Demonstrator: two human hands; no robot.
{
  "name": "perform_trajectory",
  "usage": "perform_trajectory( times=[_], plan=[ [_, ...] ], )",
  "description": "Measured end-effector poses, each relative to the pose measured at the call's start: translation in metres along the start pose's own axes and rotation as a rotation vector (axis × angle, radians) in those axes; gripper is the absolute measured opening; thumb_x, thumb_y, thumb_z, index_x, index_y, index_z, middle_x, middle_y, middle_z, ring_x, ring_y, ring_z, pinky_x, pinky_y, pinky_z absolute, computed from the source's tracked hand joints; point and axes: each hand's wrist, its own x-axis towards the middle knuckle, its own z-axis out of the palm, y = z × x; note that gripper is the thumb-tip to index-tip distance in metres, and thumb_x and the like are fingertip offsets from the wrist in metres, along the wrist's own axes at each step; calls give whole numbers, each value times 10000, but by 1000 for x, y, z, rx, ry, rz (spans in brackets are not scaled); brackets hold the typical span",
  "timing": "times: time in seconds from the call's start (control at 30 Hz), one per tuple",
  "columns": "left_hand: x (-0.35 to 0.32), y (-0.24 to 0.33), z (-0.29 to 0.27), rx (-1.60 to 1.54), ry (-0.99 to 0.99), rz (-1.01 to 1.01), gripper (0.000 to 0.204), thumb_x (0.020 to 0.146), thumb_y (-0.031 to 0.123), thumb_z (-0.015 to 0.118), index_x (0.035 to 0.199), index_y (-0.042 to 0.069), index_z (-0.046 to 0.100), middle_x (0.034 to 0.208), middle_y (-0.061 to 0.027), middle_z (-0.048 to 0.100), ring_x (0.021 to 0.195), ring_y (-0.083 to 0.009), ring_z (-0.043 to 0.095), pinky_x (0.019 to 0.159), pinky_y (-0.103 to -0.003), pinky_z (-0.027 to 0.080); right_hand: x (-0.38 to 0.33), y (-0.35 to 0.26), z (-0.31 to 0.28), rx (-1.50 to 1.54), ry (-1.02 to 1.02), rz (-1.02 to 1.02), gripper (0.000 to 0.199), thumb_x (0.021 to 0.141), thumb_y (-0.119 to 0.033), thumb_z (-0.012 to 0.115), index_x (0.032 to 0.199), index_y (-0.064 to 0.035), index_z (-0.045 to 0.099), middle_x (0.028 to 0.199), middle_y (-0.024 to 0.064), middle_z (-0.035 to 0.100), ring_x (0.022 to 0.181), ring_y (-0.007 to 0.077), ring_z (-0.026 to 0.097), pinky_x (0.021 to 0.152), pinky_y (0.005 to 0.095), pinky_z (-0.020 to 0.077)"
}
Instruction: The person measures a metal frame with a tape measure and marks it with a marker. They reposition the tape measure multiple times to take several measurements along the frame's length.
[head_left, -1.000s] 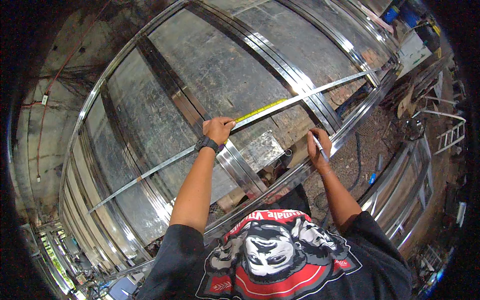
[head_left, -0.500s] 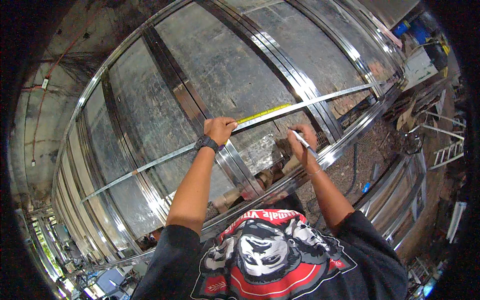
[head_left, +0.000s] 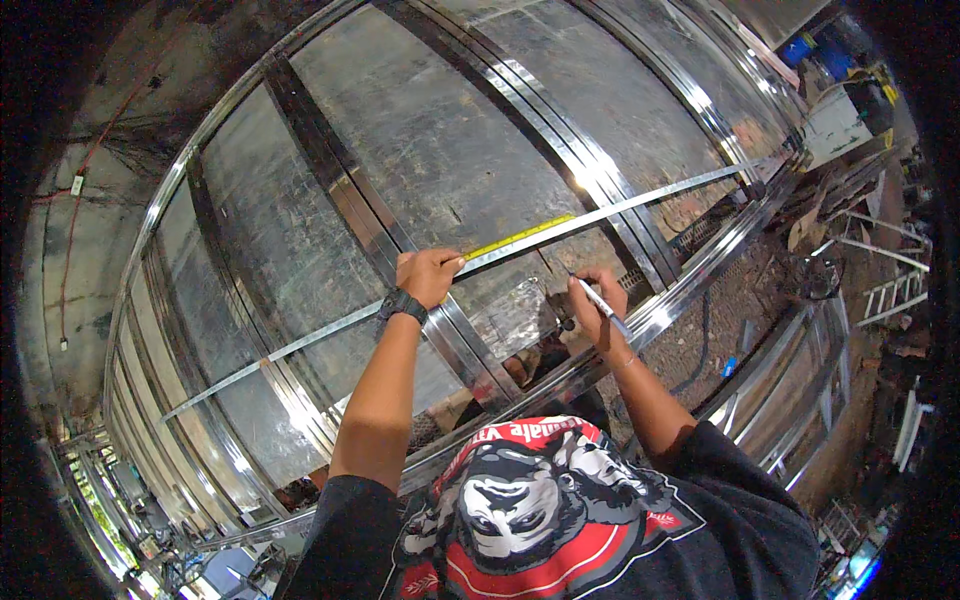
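My left hand (head_left: 428, 277), below a dark wristwatch (head_left: 401, 305), is closed on a yellow tape measure (head_left: 518, 238); its case is hidden in my grip. The blade stretches rightward along a thin metal strip (head_left: 690, 185) that crosses the frame's bars. A white pen or marker (head_left: 604, 306) is gripped in my right hand (head_left: 612, 288), nearer to me than the strip. Its dark tip points up and left, apart from the tape's blade.
A large shiny metal frame (head_left: 600, 175) with several parallel bars spans the view over dark sheet panels (head_left: 440, 130). Its near rail (head_left: 665, 310) runs in front of me. Another metal frame (head_left: 790, 370), a white rack (head_left: 895, 300) and a blue object (head_left: 729, 366) lie on the right.
The view has shifted slightly. Both hands appear a little lower and further left, still holding the tape measure and the pen; the blade stays along the strip.
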Motion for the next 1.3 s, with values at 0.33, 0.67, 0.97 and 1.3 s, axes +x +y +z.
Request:
perform_trajectory(
  times=[0.33,0.67,0.97,1.3],
  plan=[
    [-3,4,-1,-10,30,-16,278,967,416,693,1065,205,844,942,-78,801,918,-274,721,1002,-403,419,-32,5,-56,-287,-12,-218,168,934,-71,700,1087,-7,676,932,191,663,846,360,652,743,414,516],
    [0,-8,6,-40,48,-25,301,947,444,700,1057,205,847,928,-81,800,904,-270,716,1002,-400,421,-33,12,-53,-314,31,-202,165,939,-70,699,1089,-6,672,953,194,680,845,373,671,755,431,536],
    [-1,-7,6,-33,47,-16,311,962,447,686,1076,204,843,941,-88,801,921,-287,708,1007,-417,418,-34,14,-53,-352,37,-199,162,956,-105,688,1089,-13,671,947,191,685,851,384,676,761,441,534],
    [-3,1,1,-18,59,-7,301,950,428,699,1061,189,844,960,-88,804,925,-294,743,968,-418,486,-34,9,-53,-324,46,-207,161,965,-118,674,1085,-10,670,948,197,686,853,394,676,759,450,533]
  ],
)
